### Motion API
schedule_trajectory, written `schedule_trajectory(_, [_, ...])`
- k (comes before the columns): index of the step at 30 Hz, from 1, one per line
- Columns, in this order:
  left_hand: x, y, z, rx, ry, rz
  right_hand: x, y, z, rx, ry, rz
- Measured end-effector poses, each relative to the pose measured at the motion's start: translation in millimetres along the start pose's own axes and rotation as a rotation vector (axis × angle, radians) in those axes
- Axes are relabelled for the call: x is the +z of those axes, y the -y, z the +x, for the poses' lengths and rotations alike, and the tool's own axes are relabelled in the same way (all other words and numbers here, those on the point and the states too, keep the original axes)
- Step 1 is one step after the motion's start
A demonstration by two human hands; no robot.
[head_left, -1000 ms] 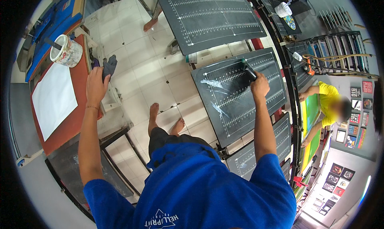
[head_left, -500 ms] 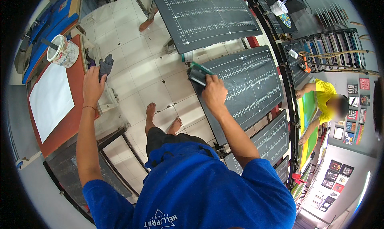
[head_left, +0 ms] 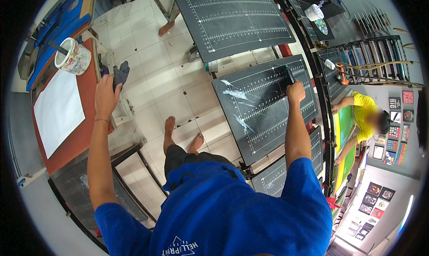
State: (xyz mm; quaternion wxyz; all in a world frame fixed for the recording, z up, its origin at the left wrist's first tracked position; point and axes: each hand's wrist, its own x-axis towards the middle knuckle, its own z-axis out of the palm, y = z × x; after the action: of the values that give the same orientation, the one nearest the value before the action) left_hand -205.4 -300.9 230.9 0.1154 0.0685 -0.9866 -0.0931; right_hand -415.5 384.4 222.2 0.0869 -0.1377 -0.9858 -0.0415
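In my right hand (head_left: 296,91) is the dark handle of a squeegee (head_left: 289,74), its blade down on a black printing board (head_left: 263,133) marked with white ruler lines. The fingers wrap round the handle near the board's right side. White smears (head_left: 237,94) streak the left part of this board, and a darker wet-looking patch lies between them and the squeegee. Over on the left, my left hand (head_left: 105,95) is closed on a crumpled grey rag (head_left: 121,73), beside the edge of a red-brown board (head_left: 89,55).
A white sheet (head_left: 58,113) and a stained white bucket (head_left: 73,57) with a stick rest on the red-brown board. More ruled black boards (head_left: 234,21) flank mine. Beyond the rail at right, a person in yellow (head_left: 364,113) handles a green-yellow frame. Tiled floor (head_left: 152,81) lies between both sides.
My right hand has swept the squeegee from the board's left edge across to its right side. White smears now show where the squeegee was. My left hand stays with the rag.
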Motion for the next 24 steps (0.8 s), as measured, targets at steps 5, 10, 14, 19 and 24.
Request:
schedule_trajectory(5, [1, 1, 0, 0.018, 0.008, 0.009, 5, 45, -14, -0.081, -0.019, 0.002])
schedule_trajectory(10, [3, 5, -5, 0.03, -0.004, 0.031, -36, 126, -118, -0.384, 0.135, 0.124])
schedule_trajectory(14, [4, 3, -4, 0.038, -0.016, 0.032, -50, 137, -163, -0.581, 0.086, 0.27])
schedule_trajectory(19, [5, 2, -1, -0.003, 0.04, 0.099, -50, 130, -156, -0.818, 0.035, 0.362])
schedule_trajectory(24, [5, 9, -2, 0.007, 0.054, 0.091, -64, 89, -154, -1.009, 0.184, 0.321])
